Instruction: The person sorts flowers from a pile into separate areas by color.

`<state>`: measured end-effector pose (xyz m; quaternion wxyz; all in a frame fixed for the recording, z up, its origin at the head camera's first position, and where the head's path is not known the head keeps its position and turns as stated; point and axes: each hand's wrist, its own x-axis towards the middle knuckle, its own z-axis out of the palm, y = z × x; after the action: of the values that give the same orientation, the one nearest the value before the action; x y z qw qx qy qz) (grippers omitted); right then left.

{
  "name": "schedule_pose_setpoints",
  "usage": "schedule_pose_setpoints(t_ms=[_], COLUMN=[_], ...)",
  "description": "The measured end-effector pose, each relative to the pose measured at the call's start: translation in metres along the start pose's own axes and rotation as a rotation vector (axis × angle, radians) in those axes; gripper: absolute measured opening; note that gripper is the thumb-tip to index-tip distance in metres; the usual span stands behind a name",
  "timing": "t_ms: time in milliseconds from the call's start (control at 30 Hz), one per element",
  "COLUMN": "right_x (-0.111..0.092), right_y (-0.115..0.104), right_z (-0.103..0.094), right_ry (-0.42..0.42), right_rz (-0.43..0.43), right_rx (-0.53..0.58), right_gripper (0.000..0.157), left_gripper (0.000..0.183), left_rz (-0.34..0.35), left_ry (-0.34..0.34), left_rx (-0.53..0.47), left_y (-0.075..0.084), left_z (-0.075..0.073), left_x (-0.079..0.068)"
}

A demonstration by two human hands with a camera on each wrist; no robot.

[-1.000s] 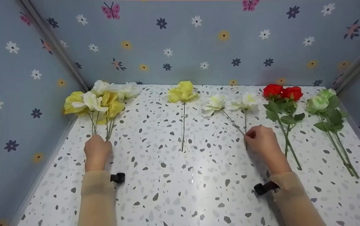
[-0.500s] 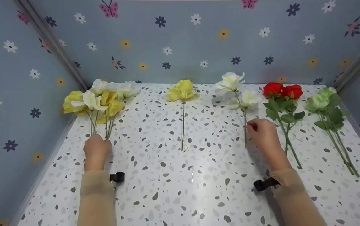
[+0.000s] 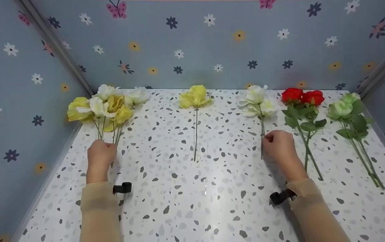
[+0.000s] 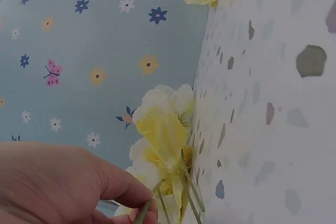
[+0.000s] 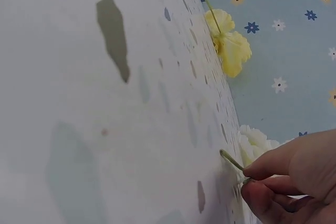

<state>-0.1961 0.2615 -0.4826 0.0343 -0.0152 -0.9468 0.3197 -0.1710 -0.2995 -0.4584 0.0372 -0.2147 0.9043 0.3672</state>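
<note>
Left hand (image 3: 101,153) pinching green stem (image 4: 140,214) with thumb and finger; cannot tell which flower it is holding. Yellow and white flowers (image 3: 114,103) lying bunched just past it, at left side of speckled table (image 3: 165,201). Right hand (image 3: 280,146) pinching thin stem of white flower (image 3: 255,94); its petals overlapping second white flower (image 3: 269,108). Yellow flower (image 3: 195,96) lying in middle. Red roses (image 3: 302,97), then pale green roses (image 3: 340,107), lying at right.
</note>
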Motion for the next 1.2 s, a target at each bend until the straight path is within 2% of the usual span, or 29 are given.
schedule_pose_setpoints(t_ms=[167, 267, 433, 567, 700, 800, 900, 1000, 1200], right_x=[-0.003, -0.007, -0.018, -0.027, -0.037, -0.043, -0.049, -0.055, -0.063], right_y=[-0.009, -0.018, -0.039, -0.054, -0.069, -0.080, -0.089, -0.097, -0.107], right_z=[-0.007, -0.015, -0.028, -0.031, -0.026, -0.018, -0.007, 0.002, 0.018], right_ry=[-0.002, 0.019, 0.050, 0.074, 0.039, -0.014, -0.042, -0.048, -0.058], right_rz=[0.038, 0.036, 0.010, -0.045, -0.087, -0.100, -0.129, -0.169, -0.217], right_rx=[0.012, 0.026, 0.088, 0.166, 0.290, 0.408, 0.515, 0.616, 0.784], right_gripper=[0.025, 0.027, 0.028, 0.026, 0.023, 0.022, 0.018, 0.016, 0.019], left_gripper=[0.037, 0.044, 0.034, 0.025, 0.018, 0.017, 0.015, 0.013, 0.010], left_rz=[-0.101, -0.112, -0.048, 0.069, 0.196, 0.243, 0.279, 0.331, 0.507], left_ry=[-0.102, -0.143, -0.158, -0.111, -0.080, -0.102, -0.162, -0.250, -0.386], left_rx=[-0.266, -0.420, -0.583, -0.692, -0.789, -0.816, -0.808, -0.761, -0.639], left_y=[0.002, 0.009, 0.032, 0.057, 0.084, 0.105, 0.124, 0.136, 0.144], left_z=[-0.012, -0.019, -0.019, -0.008, 0.017, 0.044, 0.075, 0.105, 0.152], left_x=[-0.003, -0.008, -0.018, -0.030, -0.044, -0.058, -0.075, -0.095, -0.126])
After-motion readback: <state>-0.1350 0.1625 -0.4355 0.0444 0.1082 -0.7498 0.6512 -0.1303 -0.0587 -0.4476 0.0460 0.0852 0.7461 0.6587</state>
